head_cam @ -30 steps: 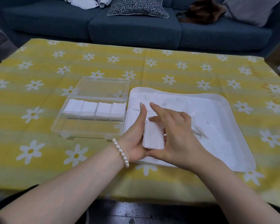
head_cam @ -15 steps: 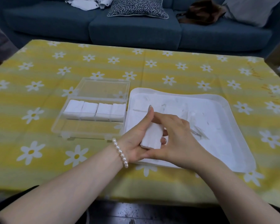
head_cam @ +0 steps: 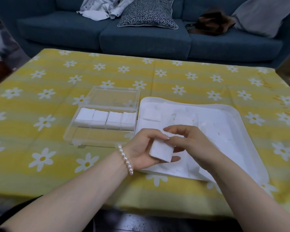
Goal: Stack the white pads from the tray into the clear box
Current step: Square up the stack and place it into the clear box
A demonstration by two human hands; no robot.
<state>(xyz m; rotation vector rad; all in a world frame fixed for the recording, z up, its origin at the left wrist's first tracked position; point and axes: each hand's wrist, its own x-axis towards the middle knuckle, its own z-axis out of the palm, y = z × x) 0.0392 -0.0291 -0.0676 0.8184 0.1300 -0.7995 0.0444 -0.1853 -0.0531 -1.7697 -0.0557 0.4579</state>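
Left hand: the left hand (head_cam: 141, 148), low in the centre of the frame, is curling its fingers and thumb round a small stack of pads (head_cam: 161, 150), gripping it from the left and beneath.
Right hand: the right hand (head_cam: 191, 144) is meeting the same stack from the right, its fingers bent over the top edge; whether it is pinching or only touching, I cannot tell.
Stack of pads: it is being held tilted above the near left corner of the tray (head_cam: 251, 131), clear of the tray floor.
Tray: it is sitting at centre right on the tablecloth (head_cam: 40, 131), with loose white pads (head_cam: 151, 113) lying scattered inside.
Clear box (head_cam: 84, 136): it is lying open just left of the tray, lid folded back toward the top of the frame.
Row in box: four stacks (head_cam: 105, 118) are standing side by side along the far edge of the box.
Bracelet: a pearl bracelet (head_cam: 126, 160) is circling the left wrist.
Background: a blue sofa (head_cam: 141, 39) is filling the top of the frame, a patterned cushion (head_cam: 147, 14) resting on it.
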